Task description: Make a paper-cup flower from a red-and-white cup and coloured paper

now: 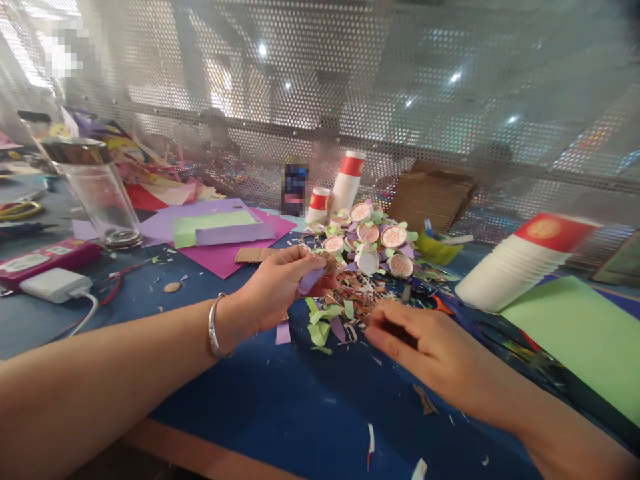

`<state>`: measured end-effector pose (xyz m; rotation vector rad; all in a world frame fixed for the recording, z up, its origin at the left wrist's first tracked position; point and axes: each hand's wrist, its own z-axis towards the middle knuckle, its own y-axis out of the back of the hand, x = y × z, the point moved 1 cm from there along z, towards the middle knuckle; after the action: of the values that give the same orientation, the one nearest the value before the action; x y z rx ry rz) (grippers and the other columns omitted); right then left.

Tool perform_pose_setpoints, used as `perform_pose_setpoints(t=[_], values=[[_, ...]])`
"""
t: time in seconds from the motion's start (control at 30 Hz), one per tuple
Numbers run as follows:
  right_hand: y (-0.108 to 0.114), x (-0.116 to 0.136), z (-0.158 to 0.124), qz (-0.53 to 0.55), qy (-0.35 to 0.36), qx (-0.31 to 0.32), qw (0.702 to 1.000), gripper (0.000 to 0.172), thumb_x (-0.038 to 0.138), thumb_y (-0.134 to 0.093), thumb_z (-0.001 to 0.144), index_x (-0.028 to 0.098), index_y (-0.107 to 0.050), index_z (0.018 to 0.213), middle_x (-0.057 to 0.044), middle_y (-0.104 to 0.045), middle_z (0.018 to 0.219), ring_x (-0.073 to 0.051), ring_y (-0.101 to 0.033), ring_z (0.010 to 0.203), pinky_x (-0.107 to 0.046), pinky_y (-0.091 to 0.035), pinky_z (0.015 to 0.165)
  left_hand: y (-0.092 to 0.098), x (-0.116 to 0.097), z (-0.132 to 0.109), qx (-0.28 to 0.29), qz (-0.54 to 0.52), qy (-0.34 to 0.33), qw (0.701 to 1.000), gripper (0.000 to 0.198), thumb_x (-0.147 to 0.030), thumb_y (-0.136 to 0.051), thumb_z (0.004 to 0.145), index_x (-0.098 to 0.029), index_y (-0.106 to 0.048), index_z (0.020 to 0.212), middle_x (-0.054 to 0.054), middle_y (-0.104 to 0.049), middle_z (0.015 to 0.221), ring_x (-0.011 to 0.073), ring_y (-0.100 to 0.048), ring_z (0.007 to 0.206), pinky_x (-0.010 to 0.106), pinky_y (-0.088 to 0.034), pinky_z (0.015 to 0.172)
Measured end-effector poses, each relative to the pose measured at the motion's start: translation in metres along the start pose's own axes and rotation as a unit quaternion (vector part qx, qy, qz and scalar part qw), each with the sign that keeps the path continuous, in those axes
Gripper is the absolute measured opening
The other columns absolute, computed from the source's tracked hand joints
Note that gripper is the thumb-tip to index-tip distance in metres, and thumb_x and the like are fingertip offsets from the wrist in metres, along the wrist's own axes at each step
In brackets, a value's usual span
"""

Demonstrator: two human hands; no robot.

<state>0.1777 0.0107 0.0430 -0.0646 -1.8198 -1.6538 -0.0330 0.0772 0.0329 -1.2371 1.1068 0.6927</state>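
My left hand (287, 280), with a silver bangle on its wrist, pinches a small purple paper piece (311, 280) in front of me. Something brown shows at its fingertips, too blurred to name. Just to the right, my right hand (417, 340) is low over the table with thumb and fingers drawn together; whatever lies between them is hidden. Green paper scraps (320, 327) and brown shreds lie between the hands. Behind them is a heap of paper cup bottoms (367, 233) with green and purple paper tabs, some printed with red patterns.
Stacked red-and-white paper cups (530, 260) lean at the right beside green paper sheets (575, 340) and scissors (530, 350). At left stand a glass bottle (103, 193) and a pink power strip (50, 260). A purple paper tray (235, 235) lies behind. Perforated metal panels (320, 80) border the back.
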Motion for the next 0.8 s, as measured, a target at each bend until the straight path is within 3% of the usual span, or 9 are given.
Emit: perform_pose_setpoints(t=[0.13, 0.33, 0.43, 0.53, 0.63, 0.8], values=[[-0.004, 0.004, -0.003, -0.045, 0.031, 0.073, 0.996, 0.024, 0.04, -0.054, 0.098, 0.023, -0.055, 0.08, 0.001, -0.063, 0.074, -0.016, -0.054, 0.062, -0.03, -0.037, 0.058, -0.002, 0.005, -0.004, 0.054, 0.031, 0.031, 0.998, 0.017, -0.023, -0.063, 0.088, -0.018, -0.053, 0.075, 0.001, -0.066, 0.073, 0.013, -0.067, 0.069, 0.027, -0.053, 0.067], [-0.006, 0.007, -0.003, -0.053, 0.039, 0.078, 0.995, 0.015, 0.034, -0.064, 0.092, 0.023, -0.059, 0.082, 0.0, -0.067, 0.078, -0.017, -0.059, 0.066, -0.029, -0.041, 0.059, -0.004, 0.013, -0.008, 0.1, 0.055, 0.051, 0.992, 0.018, -0.03, -0.069, 0.083, -0.018, -0.057, 0.077, 0.003, -0.063, 0.083, 0.0152, -0.062, 0.08, 0.034, -0.055, 0.074], [-0.005, 0.006, -0.003, -0.049, 0.035, 0.082, 0.995, 0.014, 0.035, -0.063, 0.093, 0.023, -0.061, 0.085, 0.0, -0.069, 0.081, -0.018, -0.062, 0.069, -0.03, -0.043, 0.062, -0.005, 0.016, -0.009, 0.097, 0.058, 0.063, 0.992, 0.017, -0.027, -0.067, 0.084, -0.017, -0.057, 0.075, 0.001, -0.061, 0.078, 0.0126, -0.058, 0.076, 0.03, -0.051, 0.075], [-0.005, 0.004, -0.002, -0.061, 0.034, 0.078, 0.994, 0.014, 0.035, -0.062, 0.094, 0.023, -0.062, 0.086, -0.001, -0.069, 0.08, -0.019, -0.062, 0.069, -0.031, -0.043, 0.062, -0.005, 0.017, -0.007, 0.084, 0.079, 0.051, 0.992, 0.017, -0.024, -0.063, 0.087, -0.017, -0.056, 0.072, -0.002, -0.056, 0.069, 0.0087, -0.049, 0.063, 0.024, -0.043, 0.066], [-0.004, 0.0, 0.0, -0.085, 0.045, 0.052, 0.994, 0.013, 0.033, -0.059, 0.095, 0.022, -0.064, 0.089, -0.004, -0.07, 0.084, -0.021, -0.064, 0.072, -0.033, -0.045, 0.065, -0.003, 0.017, -0.005, 0.07, 0.099, 0.013, 0.993, 0.022, -0.023, -0.063, 0.087, -0.017, -0.054, 0.068, -0.003, -0.051, 0.062, 0.0079, -0.042, 0.057, 0.023, -0.034, 0.058], [-0.005, -0.006, 0.006, -0.102, 0.06, -0.003, 0.993, 0.016, 0.029, -0.054, 0.097, 0.021, -0.067, 0.092, -0.005, -0.07, 0.085, -0.02, -0.064, 0.073, -0.032, -0.047, 0.066, -0.002, 0.013, -0.002, 0.052, 0.09, -0.032, 0.994, 0.024, -0.023, -0.064, 0.086, -0.019, -0.054, 0.065, -0.003, -0.05, 0.059, 0.0085, -0.041, 0.055, 0.024, -0.031, 0.056]])
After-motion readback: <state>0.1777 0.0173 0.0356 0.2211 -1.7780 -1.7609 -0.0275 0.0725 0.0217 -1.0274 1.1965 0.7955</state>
